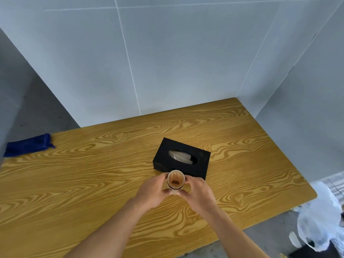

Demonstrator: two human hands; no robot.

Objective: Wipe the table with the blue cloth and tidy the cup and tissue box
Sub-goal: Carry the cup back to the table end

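Your left hand (151, 190) and right hand (198, 192) wrap the cup (176, 180) from both sides; it looks light and tippy, so hold low

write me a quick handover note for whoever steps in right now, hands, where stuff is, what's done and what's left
Left hand and right hand: both grip the cup from either side, just in front of the tissue box.
Tissue box: near the middle of the table, tissue showing in its slot.
Blue cloth: folded at the far left edge of the table, untouched by either hand.
Done: cup in hand.
Left: place the cup, tidy the tissue box, wipe the table with the cloth.
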